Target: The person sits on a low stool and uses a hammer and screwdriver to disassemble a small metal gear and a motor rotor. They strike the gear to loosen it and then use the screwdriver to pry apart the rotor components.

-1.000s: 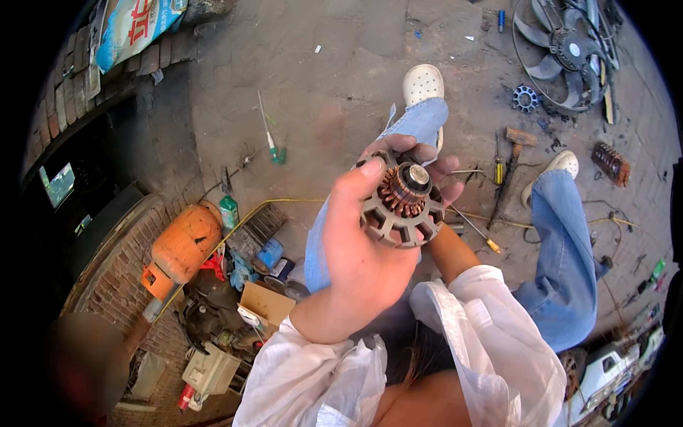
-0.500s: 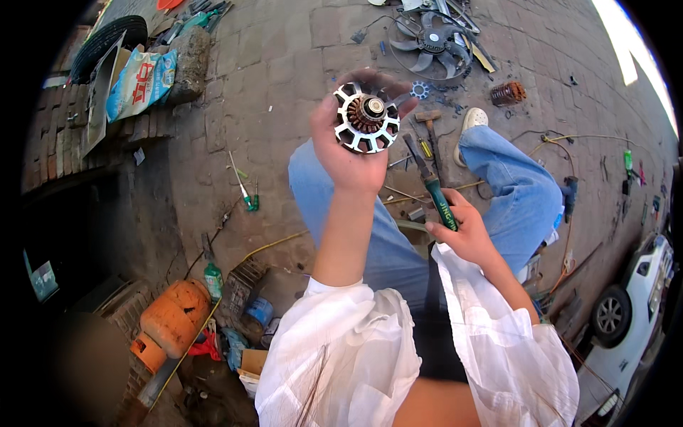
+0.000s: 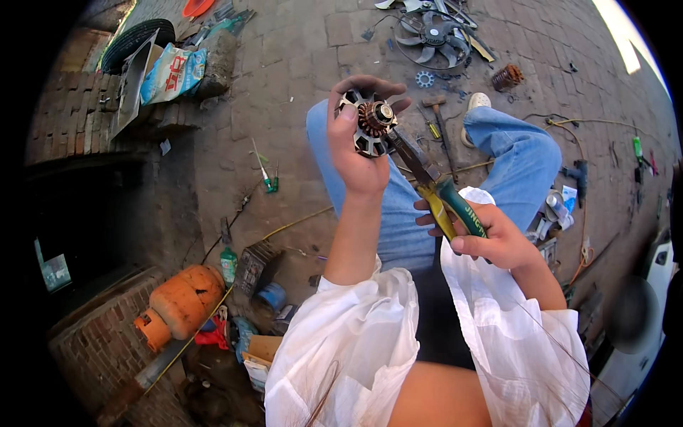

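In my left hand [image 3: 356, 146] is a small motor armature [image 3: 374, 119], a metal ring with slots around a copper-wound core and a shaft. My fingers wrap round its far and left sides, with the thumb on its near-left rim. My right hand [image 3: 491, 231] grips a pair of pliers [image 3: 421, 171] by handles that are green on one side and yellowish on the other. The jaws point up and left and reach the right edge of the armature; whether they pinch it I cannot tell.
A fan [image 3: 432, 39], a slotted ring [image 3: 425, 79] and a copper-wound coil [image 3: 507, 77] lie on the brick ground ahead. A hammer [image 3: 439, 117] is beyond my lap. Left stand an orange gas cylinder [image 3: 186, 300] and a blue-white bag [image 3: 173, 74]; a white car [image 3: 626, 377] is at lower right.
The pliers have come up to the armature's right edge, and both their handles now show apart. The armature is turned more to the right in my left hand.
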Demonstrator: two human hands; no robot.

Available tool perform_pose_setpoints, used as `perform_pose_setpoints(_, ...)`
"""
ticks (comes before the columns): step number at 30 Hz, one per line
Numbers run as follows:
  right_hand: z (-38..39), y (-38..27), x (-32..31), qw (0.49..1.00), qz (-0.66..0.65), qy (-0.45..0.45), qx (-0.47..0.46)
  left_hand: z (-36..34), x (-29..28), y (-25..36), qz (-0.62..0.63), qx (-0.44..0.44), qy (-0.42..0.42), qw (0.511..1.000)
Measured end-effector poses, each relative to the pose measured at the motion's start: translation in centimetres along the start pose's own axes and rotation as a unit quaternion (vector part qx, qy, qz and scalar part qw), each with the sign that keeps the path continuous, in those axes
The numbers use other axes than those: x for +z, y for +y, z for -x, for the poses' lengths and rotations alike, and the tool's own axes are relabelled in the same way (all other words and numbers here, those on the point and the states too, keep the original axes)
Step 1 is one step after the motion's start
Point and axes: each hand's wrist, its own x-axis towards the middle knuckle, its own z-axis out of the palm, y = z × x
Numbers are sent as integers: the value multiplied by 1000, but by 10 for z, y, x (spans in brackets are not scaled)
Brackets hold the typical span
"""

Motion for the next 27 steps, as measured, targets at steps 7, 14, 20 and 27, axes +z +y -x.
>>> perform_pose_setpoints(7, 10, 0, -2, 999, -16, -44, 23, 2, 1, 0, -47, 29, -37, 998)
perform_pose_setpoints(14, 8, -12, 5, 993, -79, -56, 71, -2, 0, 1, -73, 26, -88, 993)
perform_pose_setpoints(20, 4, -20, 12, 993, -76, -19, 83, -4, 2, -6, -54, 7, -70, 996)
perform_pose_setpoints(27, 4, -8, 11, 994, -54, -17, 92, -7, 0, -14, -42, -4, -60, 997)
